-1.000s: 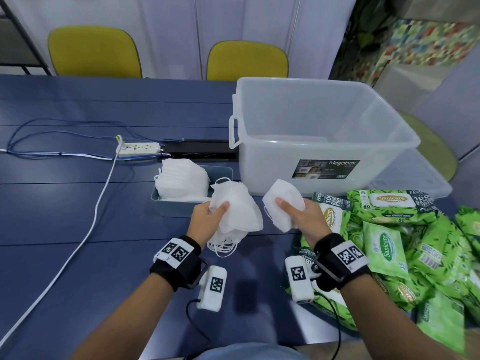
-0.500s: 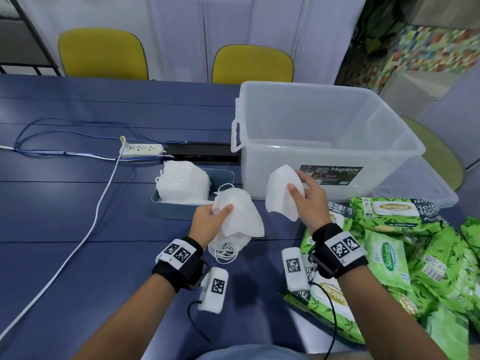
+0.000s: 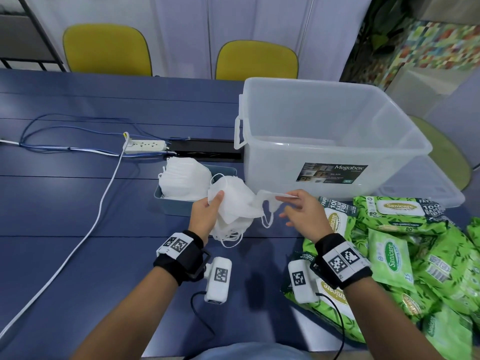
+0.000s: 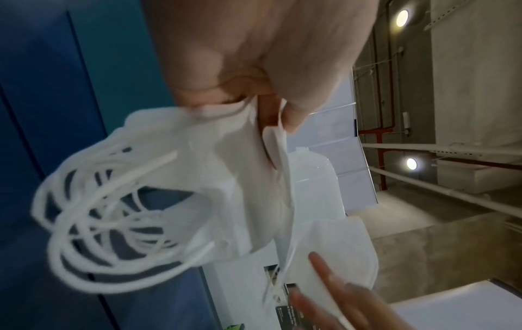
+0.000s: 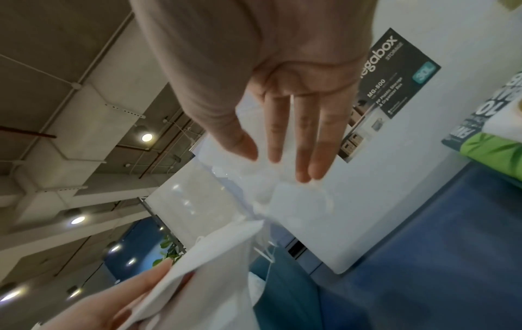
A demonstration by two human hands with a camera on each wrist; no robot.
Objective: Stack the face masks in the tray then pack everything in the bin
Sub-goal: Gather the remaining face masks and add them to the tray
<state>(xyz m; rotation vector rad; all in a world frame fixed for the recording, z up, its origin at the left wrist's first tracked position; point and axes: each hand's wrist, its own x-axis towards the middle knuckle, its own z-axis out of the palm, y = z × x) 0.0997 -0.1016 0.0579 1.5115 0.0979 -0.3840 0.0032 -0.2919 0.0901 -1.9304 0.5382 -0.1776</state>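
My left hand [image 3: 214, 205] grips a bundle of white face masks [image 3: 233, 206] above the blue table, thumb on top, ear loops [image 4: 113, 223] dangling below. My right hand [image 3: 291, 206] pinches the edge of a single face mask [image 3: 272, 196], held flat, its far end touching the bundle. The right fingers [image 5: 303, 145] are nearly straight against that mask. Just behind the left hand, a blue-grey tray [image 3: 168, 202] holds a stack of masks [image 3: 184, 178]. A clear plastic bin [image 3: 337, 141] stands to its right with nothing visible inside.
Green wet-wipe packs [image 3: 402, 229] are heaped at the right front, under my right wrist. A clear lid [image 3: 428, 185] lies beside the bin. A white power strip [image 3: 145, 146] and its cables [image 3: 78, 229] run across the table's left half. Two yellow chairs [image 3: 257, 61] stand behind.
My right hand has swung its single mask down and left, from upright to flat, until it meets the bundle. The left hand has barely moved.
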